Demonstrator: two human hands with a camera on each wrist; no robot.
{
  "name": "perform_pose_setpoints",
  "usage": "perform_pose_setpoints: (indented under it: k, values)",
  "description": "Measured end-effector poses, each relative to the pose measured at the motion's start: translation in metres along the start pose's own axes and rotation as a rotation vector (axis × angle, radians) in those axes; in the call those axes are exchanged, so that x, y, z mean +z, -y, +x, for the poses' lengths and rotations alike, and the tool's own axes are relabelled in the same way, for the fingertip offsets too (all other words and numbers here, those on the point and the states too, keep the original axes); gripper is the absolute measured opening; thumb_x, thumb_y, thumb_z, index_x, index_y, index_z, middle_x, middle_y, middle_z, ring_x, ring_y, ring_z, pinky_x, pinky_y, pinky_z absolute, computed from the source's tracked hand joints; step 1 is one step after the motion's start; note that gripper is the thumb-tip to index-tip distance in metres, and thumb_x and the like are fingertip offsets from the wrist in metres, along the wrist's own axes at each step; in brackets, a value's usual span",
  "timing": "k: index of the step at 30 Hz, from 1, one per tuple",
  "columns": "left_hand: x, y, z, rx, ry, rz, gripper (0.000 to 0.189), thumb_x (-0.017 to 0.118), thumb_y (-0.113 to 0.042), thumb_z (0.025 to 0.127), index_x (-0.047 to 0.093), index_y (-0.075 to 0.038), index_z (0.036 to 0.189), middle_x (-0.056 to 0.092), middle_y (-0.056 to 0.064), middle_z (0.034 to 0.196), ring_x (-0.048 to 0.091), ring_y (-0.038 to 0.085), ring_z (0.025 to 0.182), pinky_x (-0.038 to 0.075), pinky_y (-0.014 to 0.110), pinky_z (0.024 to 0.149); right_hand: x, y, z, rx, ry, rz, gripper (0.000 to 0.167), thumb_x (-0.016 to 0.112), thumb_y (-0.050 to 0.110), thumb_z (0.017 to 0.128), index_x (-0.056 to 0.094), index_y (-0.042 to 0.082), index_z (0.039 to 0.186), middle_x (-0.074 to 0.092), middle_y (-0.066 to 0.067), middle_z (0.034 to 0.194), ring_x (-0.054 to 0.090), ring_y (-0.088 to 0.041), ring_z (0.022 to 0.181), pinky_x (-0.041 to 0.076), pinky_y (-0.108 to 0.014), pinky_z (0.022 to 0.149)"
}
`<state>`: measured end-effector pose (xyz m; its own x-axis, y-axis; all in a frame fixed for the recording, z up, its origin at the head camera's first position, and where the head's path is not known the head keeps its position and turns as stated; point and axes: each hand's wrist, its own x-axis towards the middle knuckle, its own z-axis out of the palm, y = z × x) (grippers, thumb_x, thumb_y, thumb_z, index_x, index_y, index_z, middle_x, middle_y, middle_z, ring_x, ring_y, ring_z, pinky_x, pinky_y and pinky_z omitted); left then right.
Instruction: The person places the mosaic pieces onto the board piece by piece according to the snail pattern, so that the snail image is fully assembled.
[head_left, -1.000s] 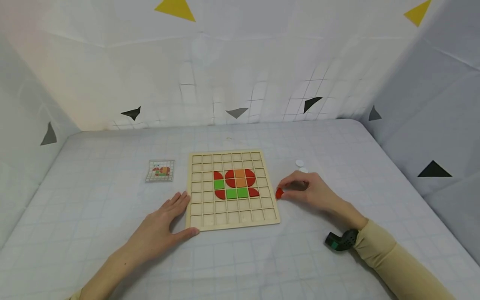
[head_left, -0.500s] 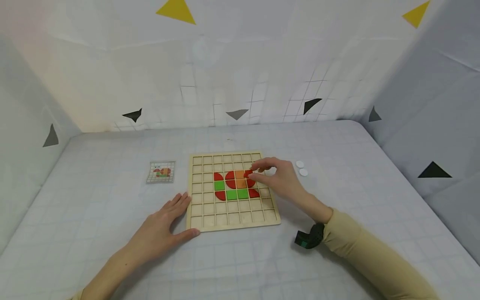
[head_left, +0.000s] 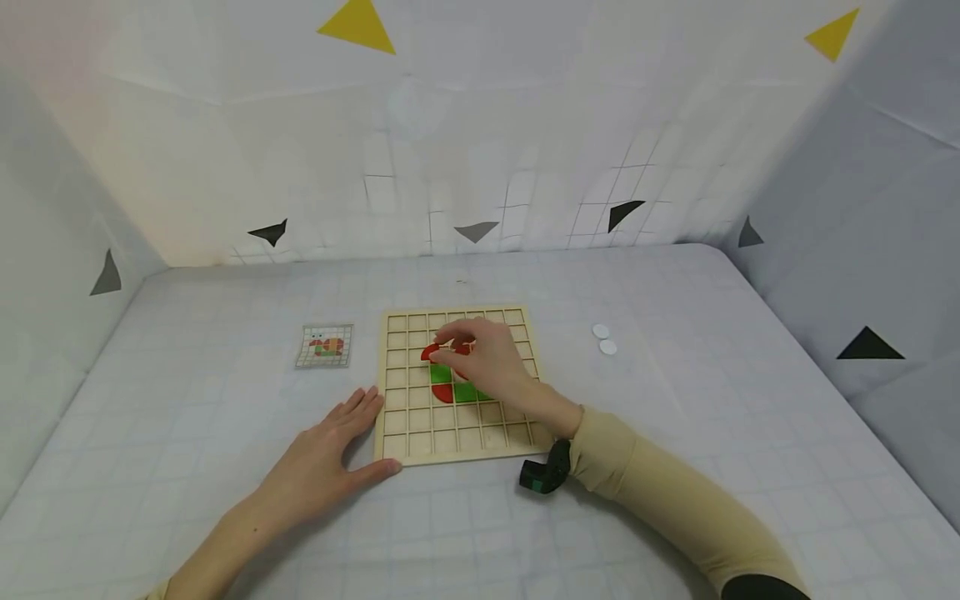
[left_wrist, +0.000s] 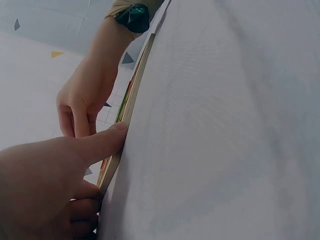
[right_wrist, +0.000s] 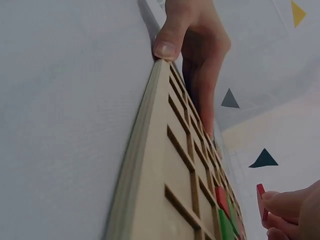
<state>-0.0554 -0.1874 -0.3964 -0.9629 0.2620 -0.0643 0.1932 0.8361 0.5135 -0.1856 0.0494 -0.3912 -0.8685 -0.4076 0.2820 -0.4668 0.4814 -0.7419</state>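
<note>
My right hand (head_left: 483,358) is over the wooden grid board (head_left: 468,433), pinching a small red tile (right_wrist: 261,202) between thumb and fingers, its flat side tilted up. The tile is held above the board's left-middle cells. Beneath the hand lie a green square tile (head_left: 440,373), a red quarter-circle tile (head_left: 443,392) and another green tile (head_left: 465,392); the hand hides the rest of the pattern. At the board's near left corner rests my left hand (head_left: 318,458), thumb against the front edge and fingers along the left edge. The left wrist view shows that thumb touching the board's side.
A small picture card (head_left: 324,347) with a gridded coloured figure lies left of the board. Two white discs (head_left: 601,332) lie to the right. A white gridded cloth (head_left: 645,400) covers the table, with cloth walls behind and at the sides.
My right hand has carried the red tile from beside the board's right edge leftward, across the pattern, to its left part. My left hand has stayed at the corner.
</note>
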Motion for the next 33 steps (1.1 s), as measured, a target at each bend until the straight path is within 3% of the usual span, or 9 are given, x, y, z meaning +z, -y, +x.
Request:
perform_pose_setpoints:
  k: [6, 15, 26, 33]
  values:
    - [0.001, 0.0, -0.001, 0.002, -0.001, 0.007, 0.091, 0.071, -0.062, 0.083, 0.04, -0.014, 0.154, 0.034, 0.002, 0.162, 0.03, 0.033, 0.149, 0.036, 0.064, 0.109, 0.017, -0.003, 0.005, -0.026, -0.014, -0.048, 0.029, 0.084, 0.025, 0.082, 0.077, 0.008, 0.105, 0.074, -0.001, 0.095, 0.065, -0.012, 0.083, 0.052, -0.022, 0.069]
    - [0.001, -0.001, 0.0, 0.005, 0.001, 0.006, 0.092, 0.07, -0.063, 0.083, 0.039, -0.015, 0.155, 0.033, 0.002, 0.162, 0.03, 0.033, 0.15, 0.036, 0.063, 0.11, 0.026, -0.009, 0.004, -0.169, -0.082, -0.144, 0.026, 0.084, 0.018, 0.081, 0.077, 0.006, 0.104, 0.076, -0.002, 0.094, 0.057, -0.016, 0.081, 0.048, -0.021, 0.066]
    - [0.0, 0.0, 0.0, 0.005, -0.001, 0.01, 0.092, 0.07, -0.063, 0.083, 0.038, -0.015, 0.155, 0.033, 0.002, 0.162, 0.03, 0.034, 0.149, 0.036, 0.065, 0.109, 0.028, -0.01, 0.004, -0.233, -0.084, -0.201, 0.02, 0.082, 0.015, 0.084, 0.077, 0.008, 0.102, 0.074, -0.002, 0.085, 0.056, -0.019, 0.079, 0.046, -0.027, 0.068]
    - [-0.001, -0.002, 0.0, 0.006, 0.0, 0.013, 0.091, 0.072, -0.06, 0.084, 0.039, -0.014, 0.155, 0.033, 0.003, 0.162, 0.03, 0.034, 0.149, 0.037, 0.066, 0.107, 0.028, -0.01, 0.003, -0.222, -0.078, -0.21, 0.02, 0.081, 0.015, 0.085, 0.076, 0.009, 0.103, 0.073, -0.001, 0.086, 0.055, -0.017, 0.081, 0.047, -0.026, 0.068]
